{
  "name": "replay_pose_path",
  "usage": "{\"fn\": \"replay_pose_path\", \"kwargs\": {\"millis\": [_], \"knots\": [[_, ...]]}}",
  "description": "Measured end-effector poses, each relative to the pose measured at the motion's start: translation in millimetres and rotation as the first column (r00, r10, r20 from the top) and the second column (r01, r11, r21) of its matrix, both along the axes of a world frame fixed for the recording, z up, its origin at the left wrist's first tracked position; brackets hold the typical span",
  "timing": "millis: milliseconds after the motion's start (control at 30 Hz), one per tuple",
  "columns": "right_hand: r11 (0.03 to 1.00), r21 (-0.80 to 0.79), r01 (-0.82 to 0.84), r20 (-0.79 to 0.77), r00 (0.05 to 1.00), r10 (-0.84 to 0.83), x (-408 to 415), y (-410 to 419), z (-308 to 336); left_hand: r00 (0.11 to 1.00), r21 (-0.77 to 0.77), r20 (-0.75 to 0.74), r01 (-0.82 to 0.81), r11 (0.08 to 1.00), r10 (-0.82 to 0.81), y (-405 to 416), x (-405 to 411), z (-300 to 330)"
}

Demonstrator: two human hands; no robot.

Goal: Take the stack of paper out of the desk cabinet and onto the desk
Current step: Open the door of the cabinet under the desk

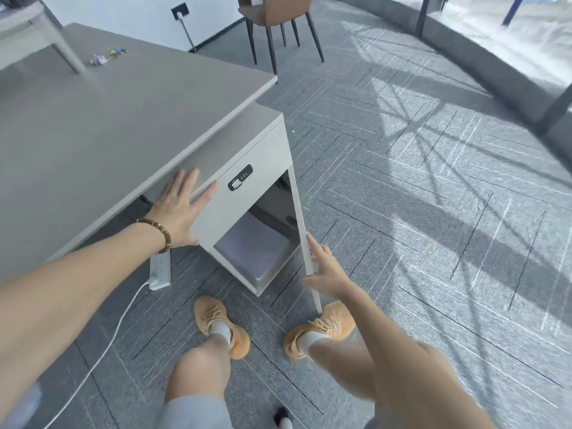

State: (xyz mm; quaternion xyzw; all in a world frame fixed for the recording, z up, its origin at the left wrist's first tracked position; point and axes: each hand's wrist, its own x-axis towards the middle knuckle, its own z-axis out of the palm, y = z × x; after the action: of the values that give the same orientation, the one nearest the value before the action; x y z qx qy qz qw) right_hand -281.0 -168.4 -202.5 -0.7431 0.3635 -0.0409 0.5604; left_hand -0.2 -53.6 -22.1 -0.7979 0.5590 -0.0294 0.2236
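Note:
A light grey desk cabinet [244, 144] stands under the right end of the grey desk [102, 125]. Its lower door [301, 230] is swung open toward me, seen edge-on. Inside the lower compartment lies a white stack of paper [252, 247], flat on the bottom. My left hand [182, 209] rests flat with spread fingers on the cabinet's top front corner, beside a drawer with a black combination lock [240, 181]. My right hand [325, 267] grips the lower edge of the open door.
A white power strip [160, 270] with its cable lies on the carpet left of the cabinet. My feet in orange shoes [221, 326] stand just before it. A brown chair [278, 23] stands behind the desk. Small colourful items [106, 55] lie on the desk.

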Motion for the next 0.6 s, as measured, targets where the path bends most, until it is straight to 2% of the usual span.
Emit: {"fn": "replay_pose_path", "kwargs": {"millis": [100,233,367,600], "knots": [[0.998,0.059,-0.012,0.009,1.000,0.012,-21,-18,9,1.000,-0.009,0.003,0.010,1.000,-0.010,1,2,-2],[0.993,0.027,0.112,-0.053,0.992,-0.111,-35,-41,15,0.999,-0.015,0.029,0.023,1.000,-0.023,1,6,-5],[0.974,-0.128,0.187,-0.148,0.968,-0.205,-40,-61,27,0.999,-0.045,0.031,0.045,0.998,-0.043,1,10,-10],[0.907,-0.326,0.265,-0.158,0.931,-0.329,-13,-90,40,0.999,-0.082,0.017,0.052,0.995,-0.051,0,17,-16]]}}
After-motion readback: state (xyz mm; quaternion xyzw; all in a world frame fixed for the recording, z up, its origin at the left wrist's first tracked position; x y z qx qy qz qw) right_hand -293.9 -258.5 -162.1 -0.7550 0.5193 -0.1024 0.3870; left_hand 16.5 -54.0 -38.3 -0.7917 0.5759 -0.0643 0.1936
